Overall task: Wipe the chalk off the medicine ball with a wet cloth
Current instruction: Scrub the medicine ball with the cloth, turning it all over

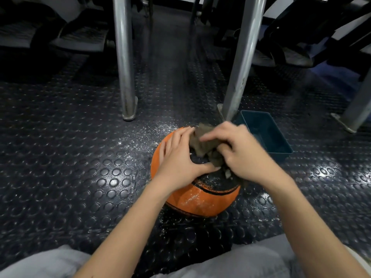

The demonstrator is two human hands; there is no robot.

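Grey trouser legs (230, 261) are filling the bottom edge of the frame, and just past them the ball (200, 199) is sitting on the floor in the lower middle, orange with black bands. I am judging it heavy and firm with a pebbled, grippy skin. It is unlikely to skid, but being round it is liable to roll under a sideways rub, so the best hold is a flat palm pressing down on its top or side. The left hand (176, 155) is doing that, lying spread on the upper left of the ball with fingers nearly straight and tips reaching the cloth's edge. The right hand (239, 151) is blurred, yet I am reading its fingers as curled round the cloth (202, 141), pressing it on the crown. The cloth is looking limp, dark and bunched, soft enough to follow the curve. White chalk (190, 197) is showing on the ball's near face, so I am judging the wiping unfinished.

Black studded rubber floor (70, 157) is spreading over most of the frame, shining where light is hitting it. Two metal posts (125, 67) are standing in the upper half. A blue tub (261, 125) is sitting just beyond the ball to the right, and I cannot tell what it is holding. White dust (148, 135) is lying on the floor at the ball's upper left.
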